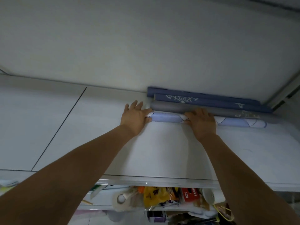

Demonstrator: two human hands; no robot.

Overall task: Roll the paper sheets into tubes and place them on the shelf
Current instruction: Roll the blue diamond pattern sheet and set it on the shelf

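So the white shelf top point(81, 135) takes up most of the middle of the frame, with plain wall point(146, 46) above it. In the centre right, a grey tube point(170, 108), a printed dark blue tube point(203, 101) and a plain dark blue tube point(178, 91) lie packed against the wall. The light blue tube point(165, 118) lies on the shelf touching the grey one. The right hand point(203, 123) is wrapped over its middle, and the left hand point(135, 118), fingers straight and spread, touches its left end. Along the bottom edge, a yellow bag point(154, 197) and a red box point(190, 194) sit underneath.
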